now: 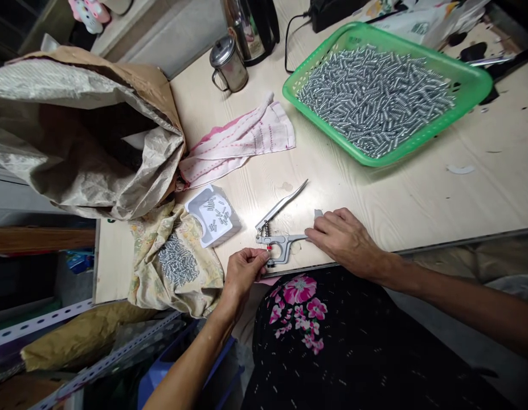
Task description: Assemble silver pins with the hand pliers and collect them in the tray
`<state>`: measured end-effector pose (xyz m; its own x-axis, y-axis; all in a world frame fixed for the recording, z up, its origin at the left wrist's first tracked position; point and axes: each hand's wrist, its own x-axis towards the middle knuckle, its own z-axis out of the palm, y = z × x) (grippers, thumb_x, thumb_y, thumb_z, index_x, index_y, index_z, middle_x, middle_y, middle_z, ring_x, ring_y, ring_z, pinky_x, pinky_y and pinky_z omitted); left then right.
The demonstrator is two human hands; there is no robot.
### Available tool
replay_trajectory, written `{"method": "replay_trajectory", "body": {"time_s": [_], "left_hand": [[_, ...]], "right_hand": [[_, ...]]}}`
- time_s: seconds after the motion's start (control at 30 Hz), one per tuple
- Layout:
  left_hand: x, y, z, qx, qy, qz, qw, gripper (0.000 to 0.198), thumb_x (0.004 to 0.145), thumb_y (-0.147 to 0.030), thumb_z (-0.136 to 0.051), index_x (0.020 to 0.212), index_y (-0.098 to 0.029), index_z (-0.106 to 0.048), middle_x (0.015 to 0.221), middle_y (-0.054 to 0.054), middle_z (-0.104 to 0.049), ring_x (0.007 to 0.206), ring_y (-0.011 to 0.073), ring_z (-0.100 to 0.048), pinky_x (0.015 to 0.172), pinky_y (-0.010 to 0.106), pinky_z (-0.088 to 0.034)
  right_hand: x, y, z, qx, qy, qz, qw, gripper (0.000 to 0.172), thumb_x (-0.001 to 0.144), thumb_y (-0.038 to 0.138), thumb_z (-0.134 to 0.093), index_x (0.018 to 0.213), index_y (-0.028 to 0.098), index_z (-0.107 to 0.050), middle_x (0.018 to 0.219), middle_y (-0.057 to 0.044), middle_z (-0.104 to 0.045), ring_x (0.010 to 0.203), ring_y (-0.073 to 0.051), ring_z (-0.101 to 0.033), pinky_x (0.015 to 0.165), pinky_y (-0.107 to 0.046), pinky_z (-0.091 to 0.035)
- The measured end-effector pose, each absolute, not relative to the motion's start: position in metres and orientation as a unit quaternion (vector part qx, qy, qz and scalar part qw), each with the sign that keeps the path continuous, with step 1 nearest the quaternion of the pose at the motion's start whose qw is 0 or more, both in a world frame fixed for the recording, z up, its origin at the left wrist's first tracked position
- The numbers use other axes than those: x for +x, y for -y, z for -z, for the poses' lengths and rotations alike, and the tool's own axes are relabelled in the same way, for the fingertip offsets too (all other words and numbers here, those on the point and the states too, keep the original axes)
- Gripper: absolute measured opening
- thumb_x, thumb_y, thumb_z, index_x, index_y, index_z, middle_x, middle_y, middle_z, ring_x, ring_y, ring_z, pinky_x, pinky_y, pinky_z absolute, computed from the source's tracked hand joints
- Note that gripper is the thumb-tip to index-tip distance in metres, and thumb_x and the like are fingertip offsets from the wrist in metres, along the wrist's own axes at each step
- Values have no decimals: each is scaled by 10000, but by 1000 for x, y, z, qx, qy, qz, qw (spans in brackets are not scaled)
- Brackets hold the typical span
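Grey snap-fastener pliers (285, 248) lie on the table near its front edge, their upper lever raised and apart from the lower handle. A red part shows at the jaws. My right hand (347, 242) is closed round the end of the lower handle. My left hand (248, 269) pinches at the jaws; what lies between its fingertips is too small to make out. Left of the pliers stands a small white-topped box (236, 225) with several tiny metal pieces on it. Beside it a pile of small metal pieces (178, 260) rests on a patterned cloth (207, 279).
At the back right a green basket (477, 85) holds many small ridged metal pieces. A pink-and-white towel (255, 134), a metal cup (232, 65) and a kettle (252, 28) stand or lie behind. A large open paper sack (156, 188) occupies the left.
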<state>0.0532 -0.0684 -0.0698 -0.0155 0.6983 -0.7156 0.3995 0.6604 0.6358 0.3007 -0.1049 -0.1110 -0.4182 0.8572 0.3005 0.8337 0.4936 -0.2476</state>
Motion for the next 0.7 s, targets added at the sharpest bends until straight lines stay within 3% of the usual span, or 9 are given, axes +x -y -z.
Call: {"method": "replay_trajectory", "body": {"time_s": [0.3,0.43,0.6,0.7], "left_hand": [[53,61,65,415,-690,-66,589,500,527,-567,-826,717,-128,-678,469,-42,-514,399,69,-414,384,185,-274],[49,64,67,454,-672,-65,581,494,611,-591,-777,746,-127,-675,467,-48,-504,397,69,-410,389,186,-298],[46,66,67,445,-671,-43,592,481,645,-577,-757,776,-123,-663,490,-57,-505,381,70,-416,357,189,-327],[48,64,64,423,-672,-9,608,426,638,-508,-777,763,-118,-660,493,-67,-503,359,57,-398,329,180,-314]], "right_hand": [[297,105,109,-511,837,-33,194,231,896,41,-485,773,203,-594,759,-37,-521,757,-201,-401,719,-345,-270],[296,102,109,-530,825,-50,190,216,903,65,-528,743,205,-566,752,-23,-509,732,-185,-399,706,-333,-269],[298,94,105,-503,845,-76,163,108,915,211,-611,811,203,-581,823,-36,-548,800,-211,-439,703,-341,-263],[295,93,105,-490,854,-84,155,78,891,164,-621,840,210,-582,850,-37,-554,822,-224,-441,711,-343,-266]]}}
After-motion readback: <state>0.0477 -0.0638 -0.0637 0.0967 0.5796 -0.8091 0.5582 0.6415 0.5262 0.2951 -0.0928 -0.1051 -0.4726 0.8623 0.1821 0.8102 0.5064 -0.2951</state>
